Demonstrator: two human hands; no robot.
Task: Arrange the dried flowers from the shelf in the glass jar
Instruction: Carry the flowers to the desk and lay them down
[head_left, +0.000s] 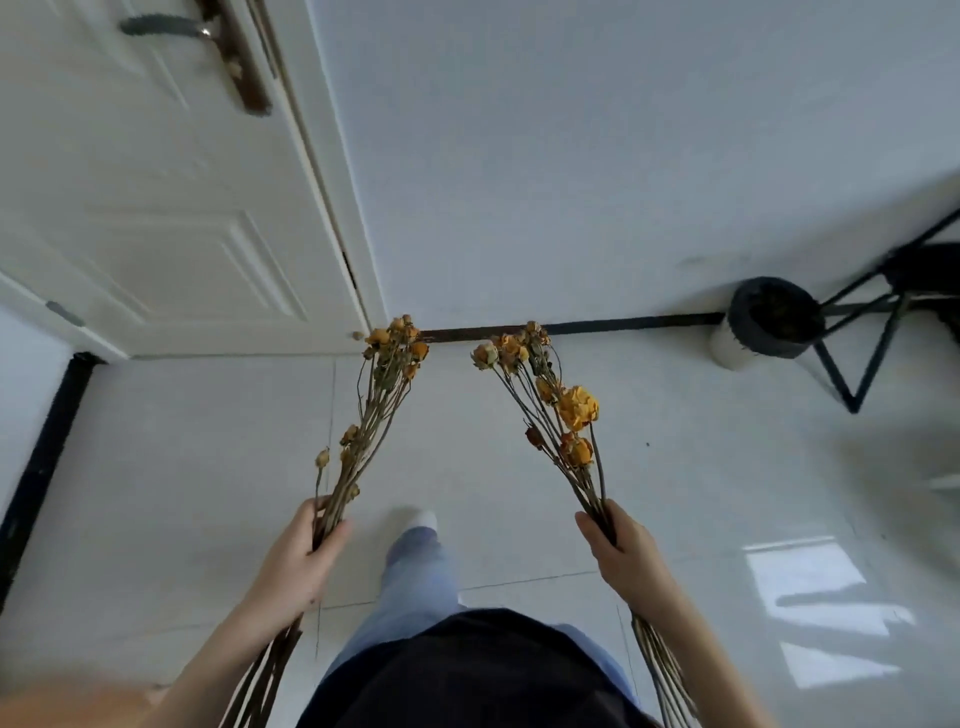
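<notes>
My left hand (298, 558) is closed around a bunch of dried yellow-orange flowers (382, 384), gripping the stems mid-length, with the heads pointing forward and the stem ends trailing back under my forearm. My right hand (618, 545) grips a second bunch of dried flowers (558, 410) the same way, its stems sticking out behind my wrist. Both bunches are held out over a pale tiled floor (208, 493). No glass jar and no shelf are in view.
A white door (156, 208) with a lever handle (166, 26) stands at the left beside a white wall (597, 156). A dark-lined bin (763, 319) and a black metal-legged stand (872, 332) sit at the right. My leg and white shoe (421, 519) step forward.
</notes>
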